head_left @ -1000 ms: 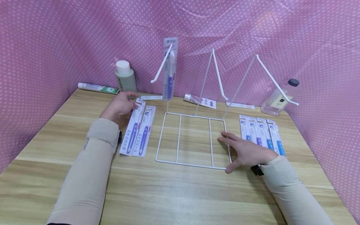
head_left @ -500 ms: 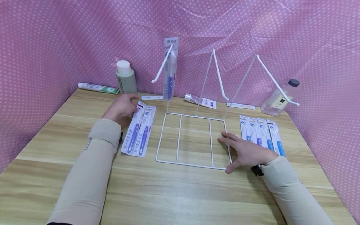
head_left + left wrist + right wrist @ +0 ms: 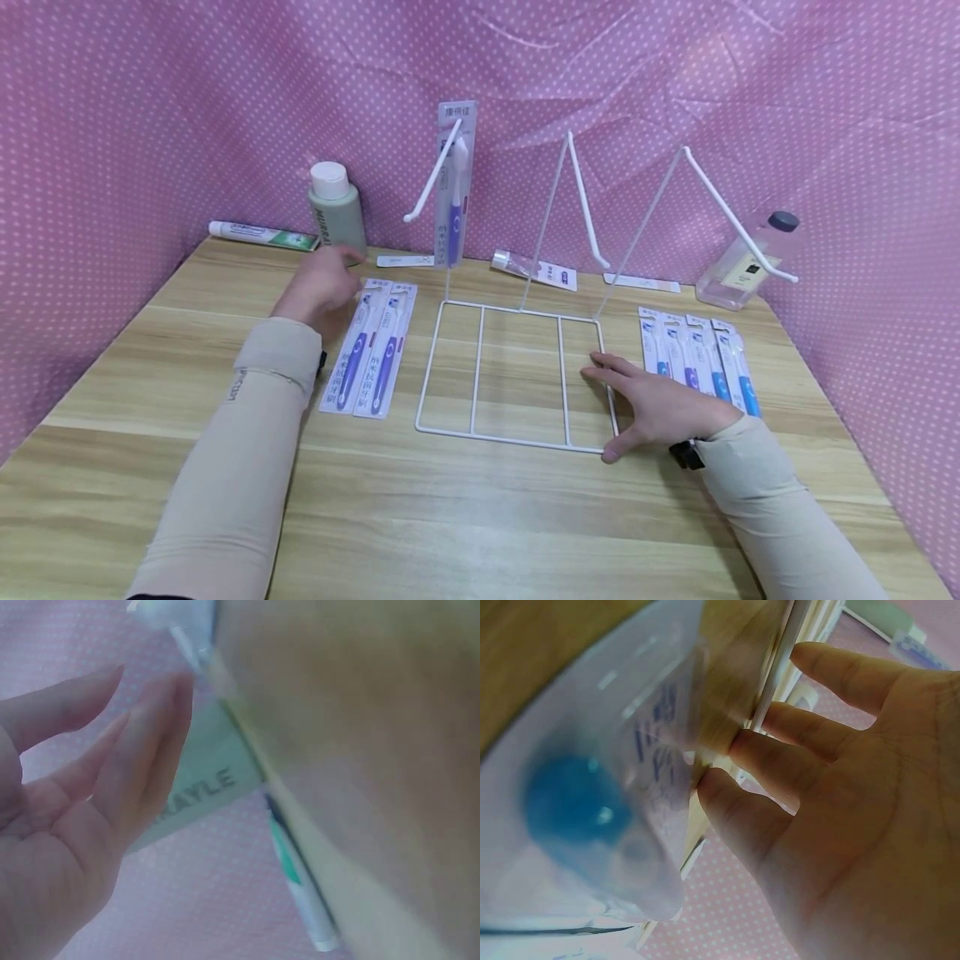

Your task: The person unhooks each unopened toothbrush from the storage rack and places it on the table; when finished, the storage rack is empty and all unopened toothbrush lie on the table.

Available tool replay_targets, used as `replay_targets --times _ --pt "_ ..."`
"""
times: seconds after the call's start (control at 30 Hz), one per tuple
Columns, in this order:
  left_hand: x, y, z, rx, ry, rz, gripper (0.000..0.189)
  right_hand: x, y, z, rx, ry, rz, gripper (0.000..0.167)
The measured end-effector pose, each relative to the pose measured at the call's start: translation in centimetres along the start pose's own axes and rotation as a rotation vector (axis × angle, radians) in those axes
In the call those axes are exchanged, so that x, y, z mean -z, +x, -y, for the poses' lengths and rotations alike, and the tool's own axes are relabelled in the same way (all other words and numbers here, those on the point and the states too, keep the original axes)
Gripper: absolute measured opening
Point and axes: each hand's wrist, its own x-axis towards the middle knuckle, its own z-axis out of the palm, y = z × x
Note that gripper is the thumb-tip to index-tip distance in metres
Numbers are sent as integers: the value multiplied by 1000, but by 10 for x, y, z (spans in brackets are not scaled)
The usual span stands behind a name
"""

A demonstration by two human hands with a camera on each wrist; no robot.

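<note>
My left hand [image 3: 321, 283] is just off the top left corner of a purple toothbrush pack [image 3: 354, 354]. In the left wrist view its fingers [image 3: 161, 742] are loosely bent with nothing between them. A second purple toothbrush pack [image 3: 384, 358] lies alongside the first. My right hand [image 3: 656, 404] rests with spread fingers at the right side of a white wire display rack [image 3: 517, 442], thumb at the front corner. The rack has three slanting prongs, and one packaged purple toothbrush [image 3: 454, 225] hangs upright on the left prong.
Several packaged toothbrushes [image 3: 693, 354], blue and purple, lie right of the rack, partly behind the right hand. Along the back stand a green bottle [image 3: 337, 217] and a clear bottle [image 3: 738, 271]. A toothpaste tube [image 3: 258, 235], a small tube [image 3: 536, 269] and a slim box [image 3: 641, 282] lie there too.
The left purple toothbrush pack shifted and now lies flat beside the other, its top lower in view. My left hand came off its top end. The right hand stayed put.
</note>
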Motion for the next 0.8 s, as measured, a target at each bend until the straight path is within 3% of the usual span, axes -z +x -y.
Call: replay_targets --times 0.13,0.23,0.4,0.5,0.57,0.63,0.8 --pt "6 -10 -16 -102 -86 -143 50 1 -2 -1 -4 -4 -1 118" --pt "7 -16 -38 -195 -166 -292 40 2 -3 -2 -11 -2 0 118" --pt "0 -25 -77 -349 -500 -464 33 3 -3 -1 -10 3 5 117" --pt "0 -27 -97 -436 -690 -508 33 3 -1 0 -2 -2 4 117" --pt "4 -25 -110 -472 -771 -510 34 3 -1 0 3 -7 1 117" --pt "10 -22 -121 -467 -843 -476 36 2 0 0 6 -4 0 117" --pt "19 -12 -139 -461 -1027 -321 39 1 -1 0 -4 4 5 117"
